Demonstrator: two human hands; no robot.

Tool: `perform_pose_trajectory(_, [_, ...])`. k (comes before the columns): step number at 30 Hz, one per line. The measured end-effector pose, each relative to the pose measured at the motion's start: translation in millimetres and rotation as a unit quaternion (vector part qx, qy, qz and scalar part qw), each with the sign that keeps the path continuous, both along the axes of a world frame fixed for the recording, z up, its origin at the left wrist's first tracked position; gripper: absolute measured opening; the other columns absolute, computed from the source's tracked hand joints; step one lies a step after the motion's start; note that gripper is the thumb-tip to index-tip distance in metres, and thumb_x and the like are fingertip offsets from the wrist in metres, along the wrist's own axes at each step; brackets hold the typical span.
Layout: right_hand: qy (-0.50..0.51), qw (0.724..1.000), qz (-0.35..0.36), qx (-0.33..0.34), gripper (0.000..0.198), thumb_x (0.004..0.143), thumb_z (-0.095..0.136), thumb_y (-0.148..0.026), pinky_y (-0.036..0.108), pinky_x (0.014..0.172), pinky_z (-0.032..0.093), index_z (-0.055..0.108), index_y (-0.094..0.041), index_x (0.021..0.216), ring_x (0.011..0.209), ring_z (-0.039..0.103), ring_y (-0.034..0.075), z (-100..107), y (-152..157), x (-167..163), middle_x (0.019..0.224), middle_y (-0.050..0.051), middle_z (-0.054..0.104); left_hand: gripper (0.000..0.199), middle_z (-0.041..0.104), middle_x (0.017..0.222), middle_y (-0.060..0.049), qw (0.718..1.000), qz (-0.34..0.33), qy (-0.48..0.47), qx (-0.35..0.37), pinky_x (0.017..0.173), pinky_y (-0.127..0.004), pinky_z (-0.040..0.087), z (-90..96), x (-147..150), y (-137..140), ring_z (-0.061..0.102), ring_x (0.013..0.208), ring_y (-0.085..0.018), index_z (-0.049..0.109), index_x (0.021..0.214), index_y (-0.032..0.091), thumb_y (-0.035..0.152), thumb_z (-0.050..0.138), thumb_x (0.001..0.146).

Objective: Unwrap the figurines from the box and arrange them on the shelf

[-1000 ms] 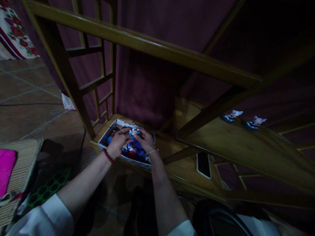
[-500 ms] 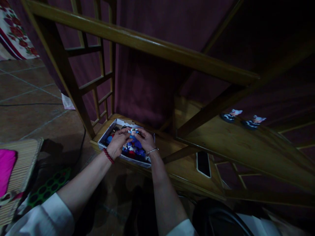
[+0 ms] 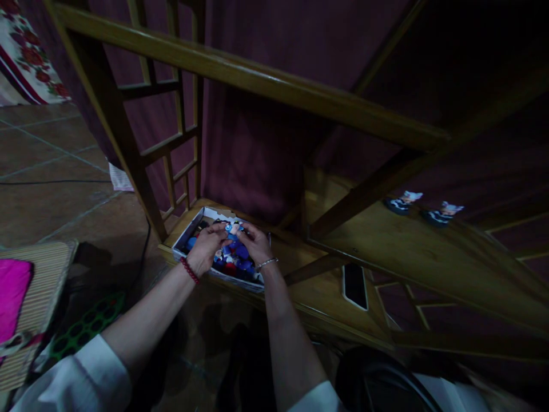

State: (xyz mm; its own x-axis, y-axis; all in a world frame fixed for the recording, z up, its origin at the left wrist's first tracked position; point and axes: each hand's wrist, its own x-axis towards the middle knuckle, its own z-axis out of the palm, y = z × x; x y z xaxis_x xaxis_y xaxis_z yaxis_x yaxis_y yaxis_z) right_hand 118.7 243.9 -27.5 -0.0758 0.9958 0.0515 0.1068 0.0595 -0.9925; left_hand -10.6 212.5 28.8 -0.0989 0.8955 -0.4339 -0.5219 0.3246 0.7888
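Between both hands, over a shallow white cardboard box (image 3: pixel 182 247), is a small blue and white figurine (image 3: pixel 234 229). My left hand (image 3: pixel 209 247), with a dark red bead bracelet, pinches its left side. From the right, the fingers of my right hand (image 3: pixel 256 245) close on it, a silver bracelet at that wrist. More small figurines (image 3: pixel 242 263) in blue, purple, red and white lie heaped in the box under my hands; part of the heap is hidden by them.
The box stands on a low wooden shelf (image 3: pixel 317 297) with a phone (image 3: pixel 354 286) lying to the right. Two cat-eared figurines (image 3: pixel 404 202) stand on a higher board. A wooden rail (image 3: pixel 257 74) crosses above. At left is a woven-topped stool (image 3: pixel 43 297) with pink cloth (image 3: pixel 12 297).
The figurine has turned slightly between my fingers, showing a paler side. My hands have barely shifted, and the view has moved a little.
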Motion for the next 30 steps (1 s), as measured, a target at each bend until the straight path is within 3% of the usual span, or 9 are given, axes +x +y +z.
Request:
perform_pose_trajectory(14, [0.006, 1.000, 0.010, -0.011, 0.034, 0.072, 0.060, -0.043, 0.028, 0.073, 0.051, 0.064, -0.021, 0.098, 0.082, 0.060, 0.015, -4, 2, 3, 0.095, 0.001, 0.066, 0.019, 0.057, 0.061, 0.000, 1.000, -0.006, 0.000, -0.011, 0.058, -0.019, 0.047, -1.7, -1, 1, 0.055, 0.054, -0.007, 0.056, 0.075, 0.010, -0.006, 0.056, 0.066])
perform_pose_trajectory(21, [-0.018, 0.999, 0.030, 0.006, 0.034, 0.072, 0.061, -0.043, 0.030, 0.084, 0.046, 0.064, -0.021, 0.099, 0.087, 0.059, 0.015, 3, -2, 2, 0.094, 0.000, 0.067, 0.020, 0.058, 0.063, 0.000, 0.999, -0.040, -0.035, 0.006, 0.066, -0.026, 0.051, -2.6, -3, -3, 0.058, 0.058, -0.009, 0.056, 0.081, 0.010, -0.003, 0.059, 0.067])
perform_pose_trajectory(30, [0.000, 0.999, 0.035, -0.002, 0.032, 0.073, 0.060, -0.045, 0.028, 0.082, 0.047, 0.065, -0.022, 0.096, 0.085, 0.059, 0.014, 7, -4, 1, 0.091, -0.001, 0.066, 0.020, 0.059, 0.069, -0.001, 0.998, -0.024, -0.061, 0.009, 0.073, -0.027, 0.053, -0.4, 2, -3, 0.058, 0.064, -0.008, 0.056, 0.078, 0.010, -0.008, 0.050, 0.072])
